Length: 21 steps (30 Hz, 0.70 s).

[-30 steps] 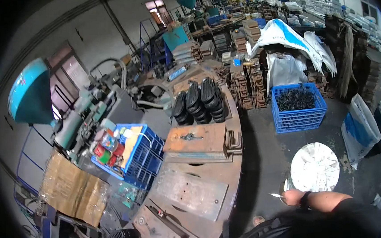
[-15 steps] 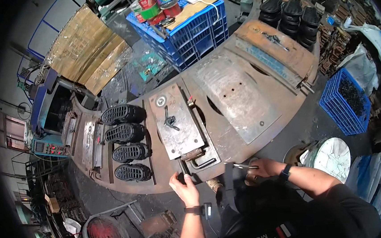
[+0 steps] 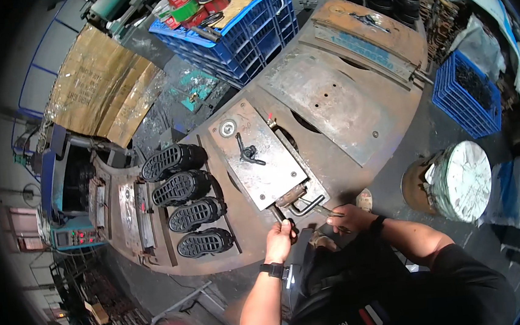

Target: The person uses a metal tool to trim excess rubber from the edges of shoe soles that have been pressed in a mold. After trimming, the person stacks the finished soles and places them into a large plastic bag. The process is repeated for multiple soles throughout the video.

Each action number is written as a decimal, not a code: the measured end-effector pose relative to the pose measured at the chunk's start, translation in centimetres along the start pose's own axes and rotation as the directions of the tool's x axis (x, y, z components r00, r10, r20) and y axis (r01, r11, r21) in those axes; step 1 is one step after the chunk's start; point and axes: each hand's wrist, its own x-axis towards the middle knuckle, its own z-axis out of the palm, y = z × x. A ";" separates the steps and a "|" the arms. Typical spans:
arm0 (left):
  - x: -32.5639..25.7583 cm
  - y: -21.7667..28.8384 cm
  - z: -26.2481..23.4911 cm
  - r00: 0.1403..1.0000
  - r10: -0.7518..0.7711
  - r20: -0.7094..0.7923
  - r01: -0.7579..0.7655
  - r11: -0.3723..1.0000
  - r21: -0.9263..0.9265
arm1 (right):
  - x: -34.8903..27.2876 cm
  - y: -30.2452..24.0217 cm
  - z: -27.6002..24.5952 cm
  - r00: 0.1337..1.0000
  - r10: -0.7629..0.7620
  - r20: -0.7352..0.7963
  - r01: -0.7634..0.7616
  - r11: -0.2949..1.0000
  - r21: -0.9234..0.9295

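Note:
My left hand (image 3: pixel 280 240) is closed around a dark bar handle (image 3: pixel 276 212) that sticks out from the near end of a steel mould (image 3: pixel 258 156). In my right hand (image 3: pixel 351 219) is a slim metal hand tool (image 3: pixel 325 210), probably pliers. Its tip points at the mould's near edge, beside a bent rod handle (image 3: pixel 305 208); contact cannot be made out. A black piece of scrap (image 3: pixel 248 153) with thin arms lies on top of the mould. Left of it, several black shoe soles (image 3: pixel 198 215) stand in a row on the curved metal table (image 3: pixel 260 242).
A flat steel plate (image 3: pixel 329 105) and a rusty mould (image 3: pixel 365 29) sit farther right on the table. Behind stands a blue crate (image 3: pixel 245 47) topped with tins (image 3: pixel 184 12). A white-topped drum (image 3: pixel 466 180) and another blue crate (image 3: pixel 456 95) are at right.
My left hand has moved up and closed on the bar handle. My right hand has brought the metal tool closer to the mould's near edge. The whole view has shifted and turned.

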 end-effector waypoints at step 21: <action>2.4 0.1 -2.9 0.985 0.147 0.092 -0.171 0.738 0.652 | -4.3 -0.9 6.7 0.960 -0.178 -0.217 0.197 0.978 0.072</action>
